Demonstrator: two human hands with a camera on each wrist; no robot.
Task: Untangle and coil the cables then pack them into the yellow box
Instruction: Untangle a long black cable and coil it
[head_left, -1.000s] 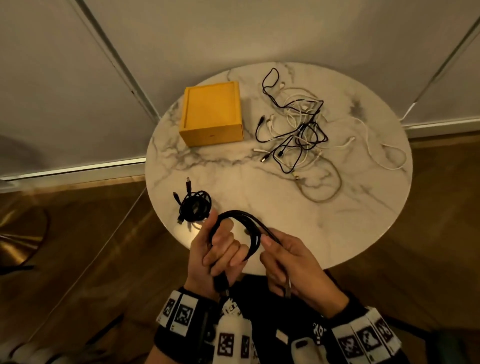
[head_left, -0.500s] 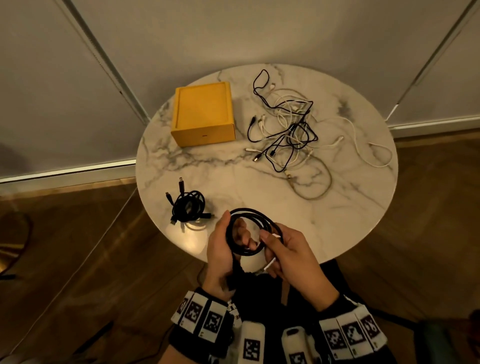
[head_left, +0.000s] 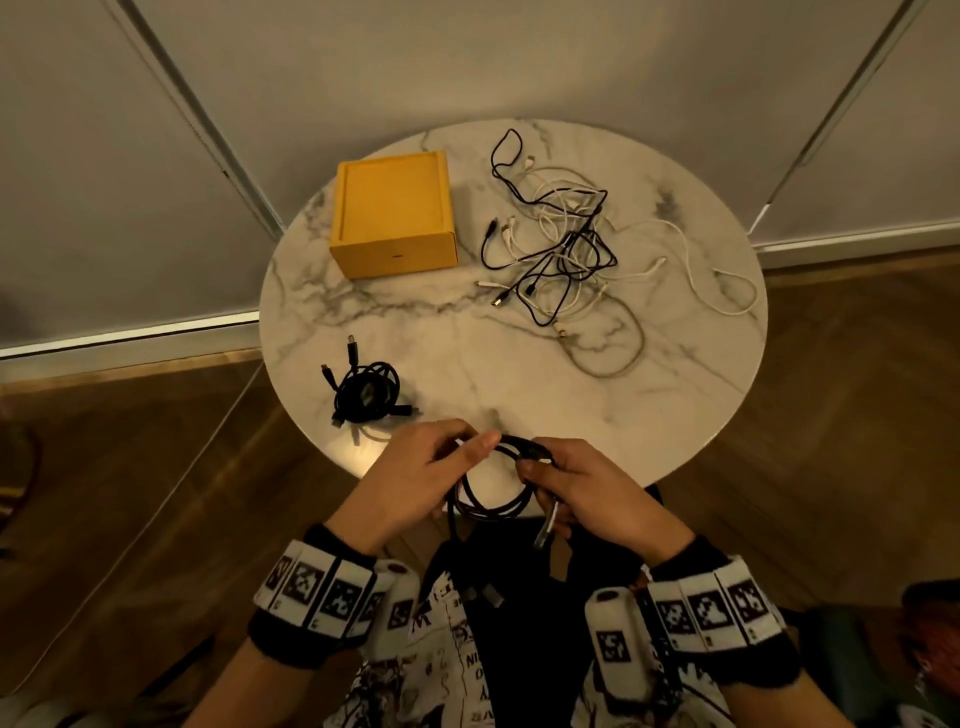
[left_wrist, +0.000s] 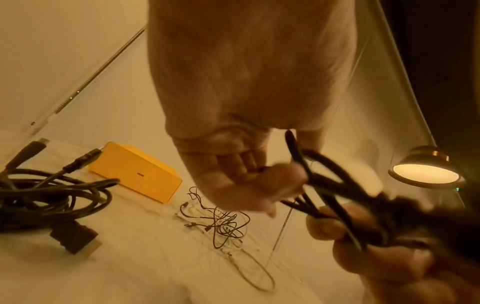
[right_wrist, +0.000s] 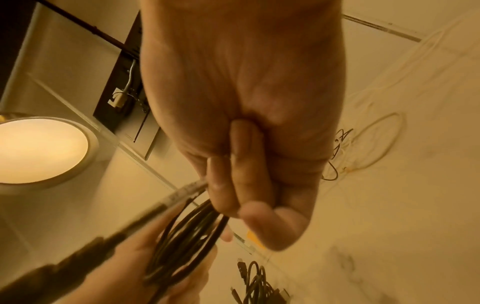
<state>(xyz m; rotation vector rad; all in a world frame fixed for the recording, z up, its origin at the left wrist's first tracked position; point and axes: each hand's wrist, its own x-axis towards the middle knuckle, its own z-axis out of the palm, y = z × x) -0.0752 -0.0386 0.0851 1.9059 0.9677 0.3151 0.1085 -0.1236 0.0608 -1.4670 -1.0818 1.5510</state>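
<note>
Both hands hold one black cable coil (head_left: 493, 499) over the near edge of the round marble table (head_left: 519, 374). My left hand (head_left: 431, 467) pinches the coil's top on the left; my right hand (head_left: 566, 483) grips its right side, with a plug end (head_left: 545, 530) sticking down below the fingers. The same black loops (left_wrist: 324, 185) show blurred in the left wrist view and as a bundle (right_wrist: 187, 236) in the right wrist view. A yellow box (head_left: 395, 213) stands closed at the table's back left. A tangle of black and white cables (head_left: 561, 244) lies back right.
A finished black coil (head_left: 366, 392) lies near the table's left front edge. A loose beige cable loop (head_left: 608, 343) and a white cable (head_left: 727, 291) trail toward the right rim. A lit lamp (left_wrist: 426, 172) stands nearby. Wooden floor surrounds the table.
The coil has dropped from upright between my hands to hanging lower and flatter. My left hand has shifted from gripping its side to pinching its top; the right hand closed on the right side.
</note>
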